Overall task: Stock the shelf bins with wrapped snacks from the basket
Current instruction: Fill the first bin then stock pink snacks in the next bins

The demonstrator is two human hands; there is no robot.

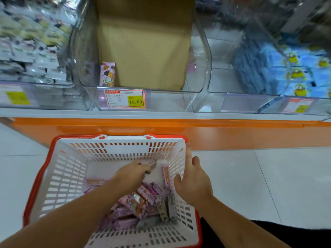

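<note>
- The left hand [131,173] reaches down into the basket [59,176], fingers curled round a wrapped snack [152,164] near the far end of the basket floor; how many pieces it grips cannot be told through the blur.
- The right hand [194,183] rests on the basket's right wall at the rim, fingers straight and spread, thumb inside, holding nothing.
- A heap of pink and purple wrapped snacks [143,204] lies in the basket, under the left forearm and just beside the right hand; their print is too small to read.
- The basket is white with an orange rim and sits on a pale tiled floor [250,185].
- Beyond it runs an orange shelf base [215,133].
- Above stand clear shelf bins [202,68]; the middle one holds a brown cardboard sheet [145,51] and one upright purple snack pack [107,74].
- Its price tag [125,99] reads "15.80".
- The right bin holds blue packs [295,68] with yellow cartoon figures; the left bin's packs are blurred.
</note>
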